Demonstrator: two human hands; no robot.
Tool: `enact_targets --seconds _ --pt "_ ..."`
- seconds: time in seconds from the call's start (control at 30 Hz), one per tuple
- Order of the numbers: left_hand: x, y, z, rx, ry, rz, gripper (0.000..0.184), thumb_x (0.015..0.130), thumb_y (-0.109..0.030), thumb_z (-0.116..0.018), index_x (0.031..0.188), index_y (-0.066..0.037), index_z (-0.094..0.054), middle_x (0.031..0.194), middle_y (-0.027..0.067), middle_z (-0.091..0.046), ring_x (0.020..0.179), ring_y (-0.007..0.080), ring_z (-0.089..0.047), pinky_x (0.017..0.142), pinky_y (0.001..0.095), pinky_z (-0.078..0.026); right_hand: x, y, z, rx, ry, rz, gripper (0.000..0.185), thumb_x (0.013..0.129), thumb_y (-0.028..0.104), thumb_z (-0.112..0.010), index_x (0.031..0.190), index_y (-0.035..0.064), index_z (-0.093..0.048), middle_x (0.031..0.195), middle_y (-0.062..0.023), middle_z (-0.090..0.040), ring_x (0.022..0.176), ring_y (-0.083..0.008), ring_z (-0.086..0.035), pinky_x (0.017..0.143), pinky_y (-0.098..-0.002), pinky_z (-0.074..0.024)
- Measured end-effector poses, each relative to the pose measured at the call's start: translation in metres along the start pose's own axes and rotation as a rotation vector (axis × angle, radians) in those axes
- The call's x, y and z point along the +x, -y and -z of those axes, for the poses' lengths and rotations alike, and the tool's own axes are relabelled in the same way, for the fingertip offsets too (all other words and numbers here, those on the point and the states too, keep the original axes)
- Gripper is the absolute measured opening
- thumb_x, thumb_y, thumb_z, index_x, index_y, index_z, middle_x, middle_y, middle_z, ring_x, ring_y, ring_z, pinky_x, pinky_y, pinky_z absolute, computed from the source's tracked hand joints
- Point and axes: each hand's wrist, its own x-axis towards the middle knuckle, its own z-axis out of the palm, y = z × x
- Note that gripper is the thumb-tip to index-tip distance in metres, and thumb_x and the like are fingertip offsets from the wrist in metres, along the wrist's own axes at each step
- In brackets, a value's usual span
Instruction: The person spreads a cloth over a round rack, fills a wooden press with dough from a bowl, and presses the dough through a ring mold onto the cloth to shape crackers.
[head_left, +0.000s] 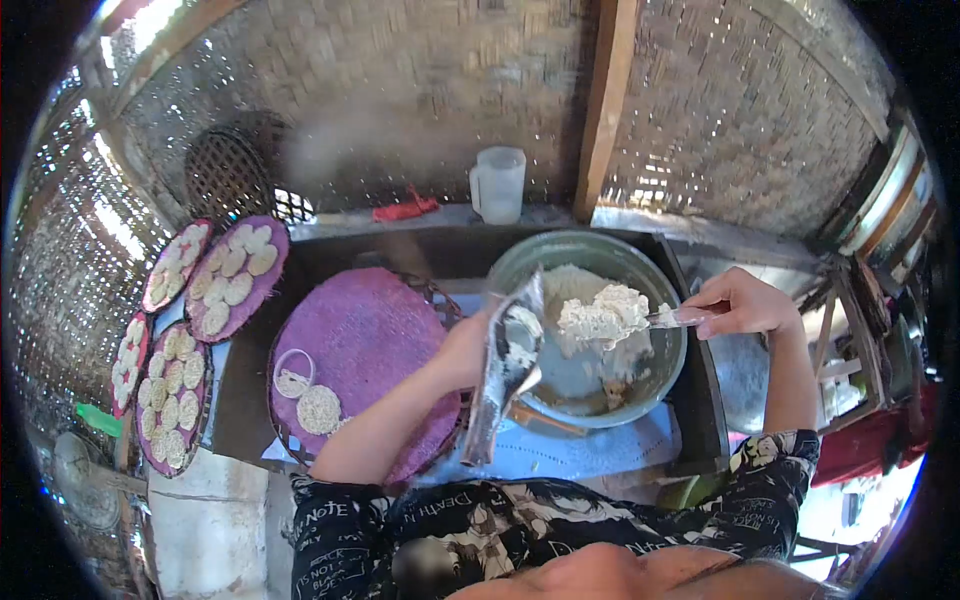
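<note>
My left hand (462, 352) is closed around a shiny silvery bag (486, 400), its opening smeared with white paste inside. The bag is tilted beside the left rim of a large green basin (672, 372). In my right hand (742, 302) is the handle of a spoon (676, 317), whose head is hidden under a big lump of pale, sticky dough (606, 316) held over the basin. More pale mixture lies inside the basin. Left of my left forearm, a round purple mat (365, 335) carries a white ring (294, 372) and a flat, grainy round cake (319, 410).
Several purple trays (243, 318) of round white cakes stand at the far left. A translucent jug (499, 186) and a red packet (405, 207) sit on the ledge by the woven wall (430, 100). A dark-edged table (250, 390) holds the basin and mat.
</note>
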Motion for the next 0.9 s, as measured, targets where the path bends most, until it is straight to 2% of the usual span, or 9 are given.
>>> enact_targets --seconds 0.07,0.1,0.23,0.43,0.57,0.67,0.7,0.77,0.9 --pt "0.002 -0.010 -0.003 0.074 0.054 -0.084 0.055 0.068 -0.013 -0.072 0.118 -0.003 -0.050 0.105 0.0076 -0.061 0.095 0.0140 -0.057 0.085 0.0288 -0.045 0.006 0.012 0.003 -0.005 -0.024 0.086 0.037 0.073 0.032 -0.070 0.102 0.0083 -0.066 0.081 -0.0077 -0.066 0.070 -0.0129 -0.058 0.060 -0.0287 -0.0431" --pt "0.001 -0.014 -0.006 0.122 -0.019 -0.126 0.049 0.067 -0.029 -0.066 0.109 -0.006 -0.056 0.095 0.0210 -0.061 0.088 0.0370 -0.059 0.078 0.0405 -0.047 0.012 0.016 0.003 -0.044 -0.007 0.150 0.037 0.072 0.032 -0.071 0.102 0.0107 -0.066 0.080 -0.0088 -0.065 0.069 -0.0157 -0.058 0.060 -0.0306 -0.0429" --pt "0.002 -0.012 -0.011 0.044 -0.044 -0.248 0.044 0.068 -0.028 -0.065 0.104 -0.004 -0.059 0.097 0.0211 -0.061 0.092 0.0354 -0.058 0.080 0.0392 -0.045 0.027 0.048 -0.002 -0.438 -0.076 0.157 0.035 0.068 0.030 -0.070 0.097 0.0114 -0.067 0.069 -0.0064 -0.058 0.065 -0.0221 -0.056 0.058 -0.0339 -0.0424" --pt "0.008 -0.009 -0.017 0.229 -0.103 -0.274 0.044 0.067 -0.027 -0.066 0.105 -0.005 -0.059 0.100 0.0200 -0.061 0.092 0.0349 -0.058 0.079 0.0388 -0.046 0.043 0.097 -0.024 -0.974 -0.422 0.506 0.021 0.067 0.026 -0.064 0.084 0.0136 -0.066 0.067 -0.0030 -0.053 0.069 -0.0208 -0.057 0.061 -0.0361 -0.0420" --pt "0.021 0.005 -0.023 0.044 -0.110 -0.140 0.055 0.063 -0.025 -0.076 0.112 -0.010 -0.057 0.104 0.0058 -0.062 0.093 0.0161 -0.059 0.083 0.0292 -0.045 0.052 0.109 -0.084 -1.401 -0.546 0.614 0.012 0.071 0.018 -0.056 0.081 0.0120 -0.057 0.063 0.0006 -0.045 0.063 -0.0136 -0.051 0.057 -0.0294 -0.0404" --pt "0.025 0.013 -0.025 -0.211 -0.137 -0.104 0.049 0.065 -0.019 -0.075 0.109 -0.007 -0.058 0.101 0.0049 -0.063 0.090 0.0142 -0.058 0.080 0.0288 -0.046 0.047 0.100 -0.086 -1.167 -0.607 0.700 0.011 0.071 0.018 -0.057 0.081 0.0129 -0.057 0.063 0.0011 -0.045 0.062 -0.0136 -0.052 0.055 -0.0285 -0.0400" --pt "0.021 0.007 -0.019 0.079 -0.123 -0.126 0.048 0.067 -0.016 -0.074 0.110 -0.004 -0.056 0.102 0.0052 -0.062 0.089 0.0140 -0.058 0.079 0.0278 -0.047 0.046 0.091 -0.080 -1.065 -0.723 0.742 0.012 0.069 0.019 -0.060 0.079 0.0136 -0.057 0.062 0.0012 -0.046 0.059 -0.0155 -0.052 0.054 -0.0296 -0.0402" --pt "0.036 0.044 -0.020 -0.342 -0.059 -0.075 0.052 0.068 -0.026 -0.071 0.114 -0.008 -0.055 0.106 0.0079 -0.062 0.095 0.0186 -0.058 0.082 0.0304 -0.045 0.022 0.097 -0.057 -1.039 -0.718 0.577 0.016 0.066 0.022 -0.066 0.077 0.0139 -0.057 0.061 0.0009 -0.046 0.057 -0.0177 -0.053 0.052 -0.0321 -0.0407" --pt "0.030 0.027 -0.020 -0.240 -0.125 -0.107 0.052 0.072 -0.031 -0.068 0.117 -0.011 -0.054 0.108 0.0092 -0.061 0.098 0.0203 -0.058 0.084 0.0317 -0.044 0.006 0.093 -0.030 -0.910 -0.891 0.469 0.012 0.065 0.019 -0.064 0.075 0.0155 -0.059 0.062 -0.0026 -0.050 0.059 -0.0234 -0.055 0.054 -0.0370 -0.0440"
